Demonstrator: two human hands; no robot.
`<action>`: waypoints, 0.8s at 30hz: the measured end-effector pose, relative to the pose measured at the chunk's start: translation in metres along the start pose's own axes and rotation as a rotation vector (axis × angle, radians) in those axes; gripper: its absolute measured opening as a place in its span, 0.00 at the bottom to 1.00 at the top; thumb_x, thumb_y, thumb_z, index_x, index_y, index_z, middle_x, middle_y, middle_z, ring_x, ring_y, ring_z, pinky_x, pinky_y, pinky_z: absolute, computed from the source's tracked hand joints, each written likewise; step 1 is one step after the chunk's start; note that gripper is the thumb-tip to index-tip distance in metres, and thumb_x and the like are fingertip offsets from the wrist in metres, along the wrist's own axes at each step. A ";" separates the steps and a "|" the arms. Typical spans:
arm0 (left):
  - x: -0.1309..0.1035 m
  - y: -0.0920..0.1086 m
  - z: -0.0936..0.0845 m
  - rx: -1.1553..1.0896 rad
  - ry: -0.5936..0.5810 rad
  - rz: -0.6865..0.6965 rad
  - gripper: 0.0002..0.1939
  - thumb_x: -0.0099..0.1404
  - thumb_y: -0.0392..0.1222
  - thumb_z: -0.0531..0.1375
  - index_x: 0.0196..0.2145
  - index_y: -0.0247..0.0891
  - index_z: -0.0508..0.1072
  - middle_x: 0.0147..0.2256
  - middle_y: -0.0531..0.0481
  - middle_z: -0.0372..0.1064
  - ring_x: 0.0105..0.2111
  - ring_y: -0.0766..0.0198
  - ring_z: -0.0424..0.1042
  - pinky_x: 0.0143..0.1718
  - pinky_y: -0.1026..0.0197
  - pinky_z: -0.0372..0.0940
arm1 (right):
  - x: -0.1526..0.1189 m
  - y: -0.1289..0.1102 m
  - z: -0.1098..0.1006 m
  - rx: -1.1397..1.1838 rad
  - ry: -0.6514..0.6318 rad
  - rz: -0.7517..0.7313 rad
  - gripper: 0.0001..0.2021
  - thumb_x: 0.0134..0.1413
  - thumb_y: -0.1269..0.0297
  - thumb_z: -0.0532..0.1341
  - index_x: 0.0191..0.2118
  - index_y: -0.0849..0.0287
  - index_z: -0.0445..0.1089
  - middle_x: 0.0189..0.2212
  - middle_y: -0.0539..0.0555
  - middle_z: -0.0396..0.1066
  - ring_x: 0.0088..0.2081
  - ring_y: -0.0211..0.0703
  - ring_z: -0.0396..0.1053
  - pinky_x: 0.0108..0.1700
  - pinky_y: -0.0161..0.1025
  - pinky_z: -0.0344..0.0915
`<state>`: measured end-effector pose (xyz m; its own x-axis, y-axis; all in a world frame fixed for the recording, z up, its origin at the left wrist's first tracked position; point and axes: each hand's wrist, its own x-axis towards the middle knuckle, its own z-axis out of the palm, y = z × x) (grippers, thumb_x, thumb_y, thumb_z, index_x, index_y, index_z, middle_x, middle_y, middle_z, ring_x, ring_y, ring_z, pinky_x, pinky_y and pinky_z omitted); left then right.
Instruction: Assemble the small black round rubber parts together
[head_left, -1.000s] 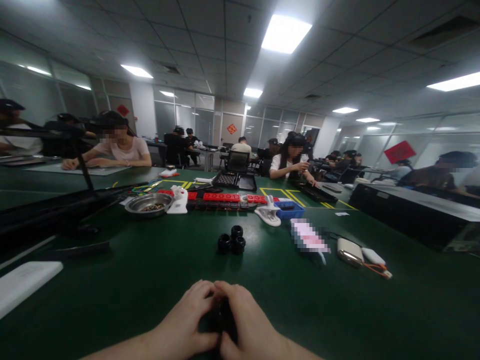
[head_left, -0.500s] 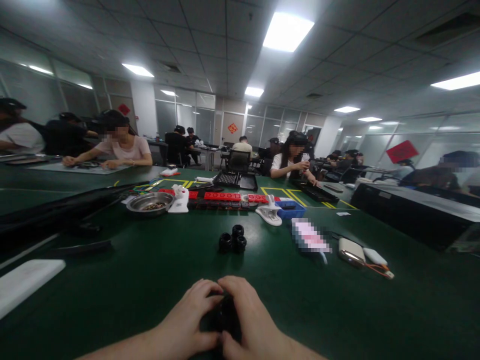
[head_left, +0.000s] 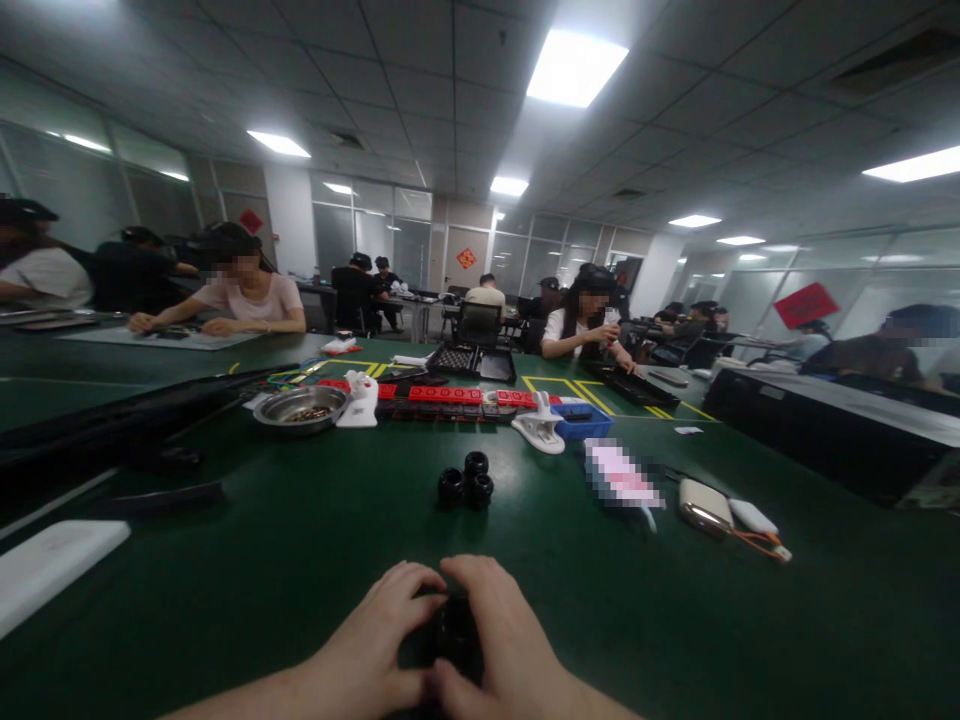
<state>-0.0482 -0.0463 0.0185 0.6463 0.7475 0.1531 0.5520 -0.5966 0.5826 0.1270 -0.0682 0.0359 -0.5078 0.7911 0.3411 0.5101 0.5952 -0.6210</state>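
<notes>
Near the bottom centre, my left hand (head_left: 386,635) and my right hand (head_left: 499,630) curve around a dark, shiny black object (head_left: 456,630) from both sides. Their fingers are bent and close on it, and its lower part is hidden between them. Farther forward on the green table (head_left: 322,550), several small round black pieces (head_left: 477,480) sit close together.
Behind the pieces lie a metal bowl (head_left: 300,408), a white stand (head_left: 361,402), a red strip (head_left: 442,393), a white clamp (head_left: 540,428) and a blue bin (head_left: 581,422). A beige device (head_left: 705,505) is at right, a white block (head_left: 60,565) at left. People sit beyond.
Both hands stay around the black object. The fingertips at the top have parted slightly, and the right thumb has shifted a little to the left.
</notes>
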 end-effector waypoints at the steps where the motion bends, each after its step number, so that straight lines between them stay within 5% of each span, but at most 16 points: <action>1: 0.000 0.000 0.000 0.001 0.000 -0.001 0.19 0.49 0.38 0.63 0.41 0.45 0.70 0.43 0.51 0.62 0.44 0.55 0.60 0.47 0.55 0.58 | 0.000 -0.001 0.000 -0.032 0.005 0.036 0.28 0.35 0.70 0.59 0.50 0.62 0.57 0.46 0.58 0.62 0.46 0.50 0.59 0.49 0.45 0.56; 10: 0.001 -0.003 0.002 -0.017 0.009 0.012 0.19 0.49 0.38 0.63 0.41 0.44 0.70 0.43 0.50 0.62 0.43 0.55 0.61 0.45 0.55 0.59 | -0.001 0.000 0.000 0.056 -0.039 -0.046 0.29 0.34 0.75 0.55 0.50 0.63 0.57 0.45 0.57 0.62 0.45 0.46 0.60 0.49 0.40 0.57; 17: 0.000 -0.004 0.002 0.001 -0.015 0.020 0.19 0.48 0.38 0.64 0.41 0.43 0.69 0.43 0.50 0.62 0.45 0.55 0.60 0.47 0.56 0.57 | 0.002 -0.002 0.002 -0.058 -0.030 0.091 0.27 0.38 0.69 0.60 0.49 0.61 0.58 0.46 0.58 0.62 0.46 0.49 0.59 0.50 0.45 0.55; 24: 0.001 0.001 -0.001 -0.014 -0.012 -0.002 0.18 0.49 0.37 0.62 0.40 0.43 0.70 0.43 0.50 0.63 0.44 0.55 0.61 0.46 0.56 0.58 | 0.000 0.000 0.001 0.054 -0.038 -0.020 0.29 0.33 0.75 0.55 0.49 0.61 0.57 0.45 0.56 0.62 0.46 0.46 0.60 0.49 0.42 0.56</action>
<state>-0.0472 -0.0464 0.0201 0.6515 0.7451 0.1427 0.5456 -0.5909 0.5943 0.1263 -0.0681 0.0356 -0.5440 0.7727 0.3270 0.4621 0.6013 -0.6519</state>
